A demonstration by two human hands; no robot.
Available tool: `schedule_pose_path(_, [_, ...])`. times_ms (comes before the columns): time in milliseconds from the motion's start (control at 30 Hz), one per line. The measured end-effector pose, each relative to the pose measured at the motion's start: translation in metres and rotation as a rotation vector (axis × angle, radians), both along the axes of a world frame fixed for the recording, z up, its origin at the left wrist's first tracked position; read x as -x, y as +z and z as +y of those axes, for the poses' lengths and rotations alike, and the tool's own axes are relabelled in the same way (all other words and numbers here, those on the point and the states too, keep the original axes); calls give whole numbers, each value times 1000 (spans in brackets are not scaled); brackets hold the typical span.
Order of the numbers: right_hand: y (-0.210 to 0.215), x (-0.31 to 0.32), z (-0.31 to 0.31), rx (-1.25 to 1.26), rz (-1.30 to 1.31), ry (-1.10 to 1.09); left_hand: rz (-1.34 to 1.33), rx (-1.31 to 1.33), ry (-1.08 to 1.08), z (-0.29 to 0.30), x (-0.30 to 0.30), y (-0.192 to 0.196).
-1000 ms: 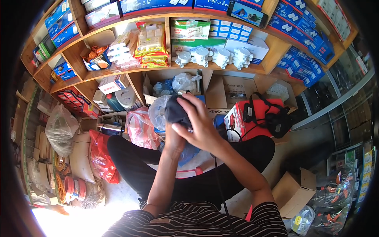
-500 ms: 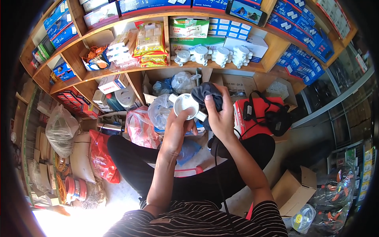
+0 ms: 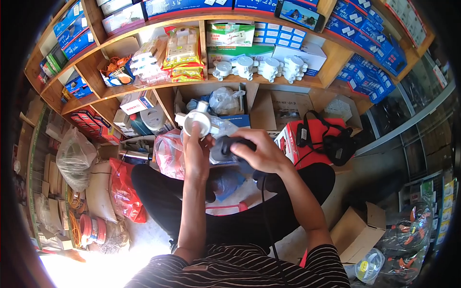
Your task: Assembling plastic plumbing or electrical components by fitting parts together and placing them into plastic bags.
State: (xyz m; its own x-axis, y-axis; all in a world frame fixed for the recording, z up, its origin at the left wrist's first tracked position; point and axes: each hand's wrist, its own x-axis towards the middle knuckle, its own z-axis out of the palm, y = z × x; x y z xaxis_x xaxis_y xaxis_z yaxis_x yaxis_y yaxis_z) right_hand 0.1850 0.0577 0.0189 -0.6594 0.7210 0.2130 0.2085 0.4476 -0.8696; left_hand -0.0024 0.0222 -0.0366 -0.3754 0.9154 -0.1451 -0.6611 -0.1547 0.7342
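My left hand (image 3: 195,161) grips a white round junction box (image 3: 203,121) with short pipe stubs on its sides. Its round open face is turned up toward me, and a finger of that hand reaches into it. Just right of and below the box, my right hand (image 3: 265,152) is closed around a bunched dark grey cloth (image 3: 222,150). Cloth and box are close together; whether they touch is unclear. Behind the hands lies a clear plastic bag (image 3: 225,126), partly covered by the box and fingers.
Several similar white junction boxes (image 3: 272,68) line the wooden shelf (image 3: 230,84) ahead. To the right, a black strap and pouch (image 3: 338,144) rest on a red box (image 3: 300,156). Pink (image 3: 169,156) and red plastic bags (image 3: 127,192) sit left; an opened carton (image 3: 357,235) lies at lower right.
The junction box has moved left and turned, its stubs now pointing differently. My right hand has come down and left with the cloth, from beside the box to below it.
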Motion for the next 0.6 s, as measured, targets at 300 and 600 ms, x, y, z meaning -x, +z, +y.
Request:
schedule_pose_path(300, [-26, 3, 19, 95, 5, -195, 937, -206, -247, -3, 10, 0])
schedule_pose_path(600, [9, -43, 84, -44, -114, -372, 893, -25, -306, 15, 35, -36])
